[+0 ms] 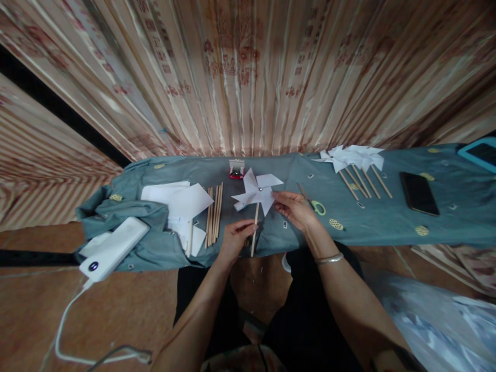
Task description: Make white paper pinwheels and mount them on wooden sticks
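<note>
- Two hands are at one white paper pinwheel [253, 181], centre of the frame: my left hand [234, 238] grips its wooden stick [253, 244] about midway along.
- My right hand [296, 209] has fingertips at a blade on the pinwheel's right side; whether they pinch or merely touch the paper, I cannot tell.
- If I press too hard there, that blade could crease, or tear at the shiny fastener [260, 189] in the hub.
- Should my left grip slacken, the stick might twist and tilt the paper.
- A blade or knuckle could catch the small red box [236, 174], just above left, and spill its metal pieces.
- The green-handled scissors [318, 208] lie just beside my right hand; a careless sweep might snag them.
</note>
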The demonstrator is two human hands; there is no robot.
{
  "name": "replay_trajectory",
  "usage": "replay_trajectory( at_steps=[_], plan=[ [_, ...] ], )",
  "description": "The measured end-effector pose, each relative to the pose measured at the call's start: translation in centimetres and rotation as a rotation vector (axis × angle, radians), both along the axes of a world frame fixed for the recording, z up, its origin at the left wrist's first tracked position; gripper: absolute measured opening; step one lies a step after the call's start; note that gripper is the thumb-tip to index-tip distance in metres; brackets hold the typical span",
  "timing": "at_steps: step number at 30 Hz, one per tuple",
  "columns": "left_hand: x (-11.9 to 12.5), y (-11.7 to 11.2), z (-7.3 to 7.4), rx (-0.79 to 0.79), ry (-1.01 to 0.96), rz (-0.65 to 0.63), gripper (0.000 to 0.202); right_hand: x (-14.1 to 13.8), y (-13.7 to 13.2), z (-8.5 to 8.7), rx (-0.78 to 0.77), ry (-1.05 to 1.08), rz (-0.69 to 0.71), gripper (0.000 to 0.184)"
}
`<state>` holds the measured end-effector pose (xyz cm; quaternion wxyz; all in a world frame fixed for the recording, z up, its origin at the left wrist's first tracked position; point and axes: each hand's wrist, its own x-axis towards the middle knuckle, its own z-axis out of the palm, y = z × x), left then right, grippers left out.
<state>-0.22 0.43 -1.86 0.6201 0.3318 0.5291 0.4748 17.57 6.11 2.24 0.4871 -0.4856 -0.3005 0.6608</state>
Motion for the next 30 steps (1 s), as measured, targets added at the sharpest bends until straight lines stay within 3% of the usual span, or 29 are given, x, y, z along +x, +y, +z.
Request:
replay_trajectory(
  at_steps=[21, 26, 30],
  plan=[
    [0.1, 0.0, 0.3, 0.016, -0.027, -0.007, 0.029, -1.8, -1.2, -0.2, -0.055, 0.004, 0.134, 0.035],
    [0.0, 0.1, -0.1, 0.012, -0.049, 0.017, 0.029, -0.1, -1.5, 0.5, -0.003, -0.066, 0.251, 0.043],
    [-0.1, 0.1, -0.3, 0.008, -0.052, -0.001, 0.029, 2.4, -1.0, 1.0, 0.085, -0.041, 0.071, 0.044]
  ],
)
